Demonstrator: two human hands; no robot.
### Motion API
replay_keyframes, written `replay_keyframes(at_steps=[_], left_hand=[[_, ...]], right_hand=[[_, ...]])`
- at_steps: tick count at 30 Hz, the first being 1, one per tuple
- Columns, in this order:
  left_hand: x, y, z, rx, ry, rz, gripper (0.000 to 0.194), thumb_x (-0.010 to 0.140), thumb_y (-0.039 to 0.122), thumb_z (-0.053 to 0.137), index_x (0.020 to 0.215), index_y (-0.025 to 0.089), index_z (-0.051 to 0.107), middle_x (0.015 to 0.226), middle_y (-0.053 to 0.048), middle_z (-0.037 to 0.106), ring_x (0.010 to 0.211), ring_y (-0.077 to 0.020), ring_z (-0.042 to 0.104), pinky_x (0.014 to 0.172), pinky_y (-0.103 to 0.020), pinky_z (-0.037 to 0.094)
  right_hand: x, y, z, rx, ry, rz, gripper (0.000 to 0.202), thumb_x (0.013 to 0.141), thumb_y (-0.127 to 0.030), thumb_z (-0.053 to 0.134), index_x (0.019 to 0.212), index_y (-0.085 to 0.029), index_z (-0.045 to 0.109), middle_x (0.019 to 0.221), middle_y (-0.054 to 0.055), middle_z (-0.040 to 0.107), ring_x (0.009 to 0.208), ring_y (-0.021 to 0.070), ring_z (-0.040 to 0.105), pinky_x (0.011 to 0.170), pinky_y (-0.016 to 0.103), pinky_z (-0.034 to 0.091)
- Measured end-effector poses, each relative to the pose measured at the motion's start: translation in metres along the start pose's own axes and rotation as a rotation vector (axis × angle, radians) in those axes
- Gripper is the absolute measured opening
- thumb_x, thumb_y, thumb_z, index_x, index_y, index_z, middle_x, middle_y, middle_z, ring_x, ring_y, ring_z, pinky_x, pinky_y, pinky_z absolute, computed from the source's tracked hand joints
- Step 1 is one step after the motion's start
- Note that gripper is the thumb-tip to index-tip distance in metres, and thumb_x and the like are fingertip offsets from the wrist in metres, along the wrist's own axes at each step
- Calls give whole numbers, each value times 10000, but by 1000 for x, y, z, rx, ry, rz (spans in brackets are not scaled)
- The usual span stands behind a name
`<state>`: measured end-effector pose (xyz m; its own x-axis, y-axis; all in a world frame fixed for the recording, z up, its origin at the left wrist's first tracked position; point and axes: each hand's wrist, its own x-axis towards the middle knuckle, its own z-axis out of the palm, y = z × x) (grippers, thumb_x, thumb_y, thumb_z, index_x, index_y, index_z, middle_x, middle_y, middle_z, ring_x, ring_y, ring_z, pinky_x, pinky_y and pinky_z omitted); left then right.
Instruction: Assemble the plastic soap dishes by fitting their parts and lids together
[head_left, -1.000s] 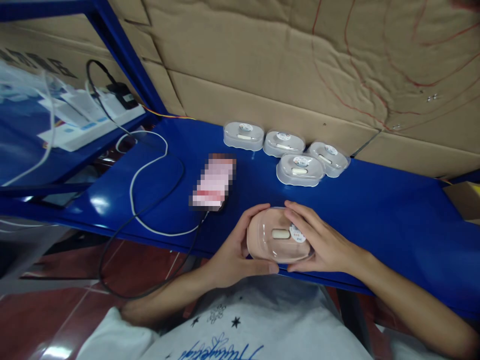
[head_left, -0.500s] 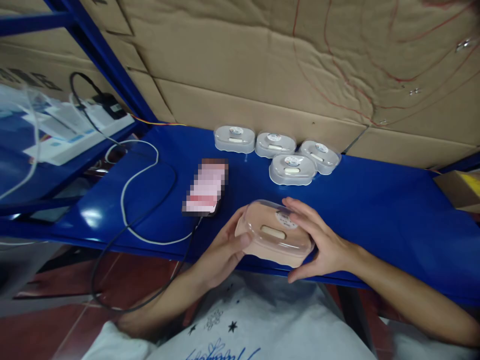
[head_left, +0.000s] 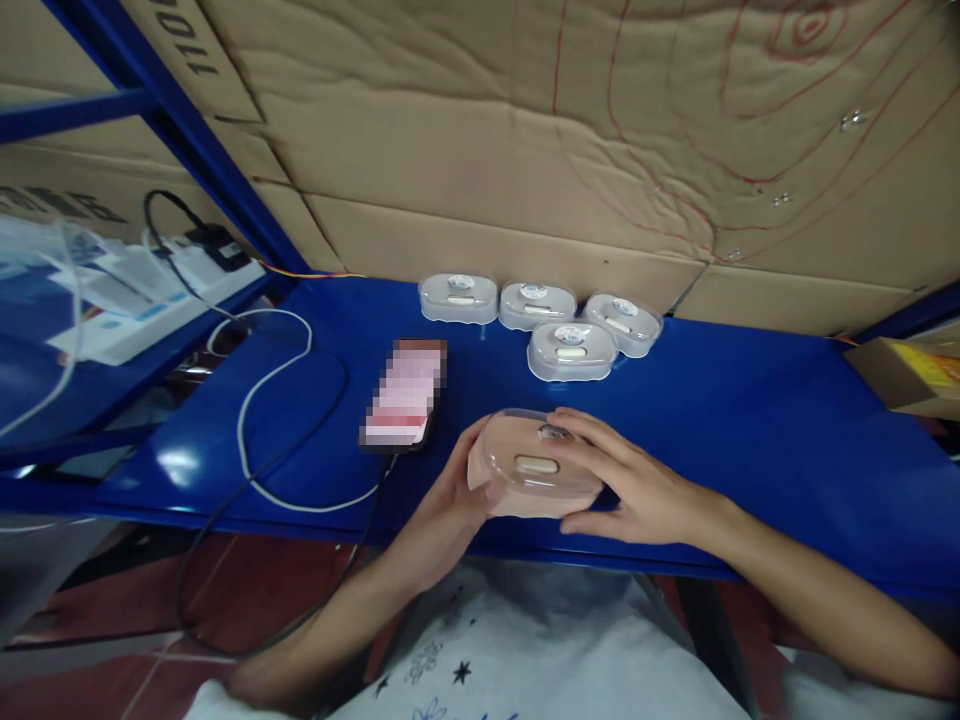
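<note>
Between my hands, over the front of the blue table [head_left: 720, 440], is a pinkish oval plastic box [head_left: 517, 495] with a clear lid, a pale raised piece on top and a round sticker. My left hand [head_left: 469, 490] grips its left end, with the thumb on the near side. On the right end lies my right hand [head_left: 622, 475], its fingers over the lid and sticker and its thumb low at the near side. Several similar clear-lidded greyish boxes, one of them the nearest box [head_left: 572, 365], stand behind it.
A phone [head_left: 405, 395] with a blurred screen lies left of the box, with a black cable and a white cable [head_left: 244, 440] near it. A white power strip [head_left: 112, 325] is at far left. Cardboard [head_left: 450, 150] lines the back; a carton [head_left: 900, 375] stands at right.
My right hand has moved left and further over the lid, covering more of the sticker. The box has turned slightly between my hands. The camera view has shifted a little.
</note>
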<state>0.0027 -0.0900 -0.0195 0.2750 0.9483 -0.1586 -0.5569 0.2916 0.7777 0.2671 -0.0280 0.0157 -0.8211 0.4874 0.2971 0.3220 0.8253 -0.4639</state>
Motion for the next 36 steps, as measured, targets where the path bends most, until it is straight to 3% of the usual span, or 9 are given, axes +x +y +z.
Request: replay_keyframes(at_steps=[6,10,14,18,20,23,26,29,36], left_hand=[[-4,-11,2,336,1,259,769,1000,316,732,1605,567,328,1795,51,215,1656,-304,217,1341,-545,221],[-12,-13,1,694,-30,334,671,1037,338,663,1601,554,371,1818,80,59,1685,-315,2,1351,-600,55],[-16,-13,-1,930,-124,410,641,1048,308,627,1618,479,389,1813,19,93,1679,-339,79,1341,-647,126],[-18,-13,-1,1107,-160,488,637,1048,248,603,1628,406,396,1821,-12,56,1670,-356,140,1330,-642,225],[-19,-14,0,1194,-165,531,649,1041,224,602,1632,385,387,1822,-23,47,1668,-366,143,1315,-640,278],[-17,-19,6,1366,-144,619,701,1029,190,599,1654,379,346,1826,-28,10,1670,-401,91,1299,-681,273],[-11,-24,12,1521,-126,638,773,1016,249,632,1688,392,277,1829,-60,13,1655,-455,116,1280,-764,180],[-5,-25,15,1582,-118,585,806,1004,378,674,1699,396,265,1814,-107,144,1626,-495,202,1256,-813,101],[10,-17,18,1519,25,528,798,953,494,734,1660,425,371,1770,-72,320,1608,-503,255,1265,-786,-33]], right_hand=[[-2,19,-5,-84,-15,66,658,1019,-339,683,1620,-283,421,1705,121,397,1632,324,278,1288,610,370],[-2,34,-4,-155,7,91,636,1042,-362,641,1633,-302,412,1720,104,385,1642,325,249,1292,627,343],[4,45,-8,-156,2,96,731,1062,-612,510,1698,-356,258,1790,75,237,1658,345,191,1300,664,260],[3,65,-28,-262,252,231,623,1116,-618,254,1699,-399,229,1796,43,226,1657,332,197,1300,659,210],[-1,77,-36,-360,289,323,616,1125,-573,287,1705,-382,208,1787,66,253,1655,340,200,1295,661,195],[-6,86,-38,-455,164,350,643,1119,-531,380,1707,-346,197,1763,109,308,1647,355,219,1282,672,193],[-6,81,-35,-497,71,310,583,1116,-504,408,1656,-300,329,1669,163,445,1568,373,373,1248,667,252],[-4,70,-33,-551,147,337,597,1047,-595,541,1546,-272,487,1433,183,616,1369,408,546,1184,675,325],[-2,65,-30,-506,186,528,726,984,-517,660,1595,-230,392,1666,231,392,1509,472,420,1096,693,462]])
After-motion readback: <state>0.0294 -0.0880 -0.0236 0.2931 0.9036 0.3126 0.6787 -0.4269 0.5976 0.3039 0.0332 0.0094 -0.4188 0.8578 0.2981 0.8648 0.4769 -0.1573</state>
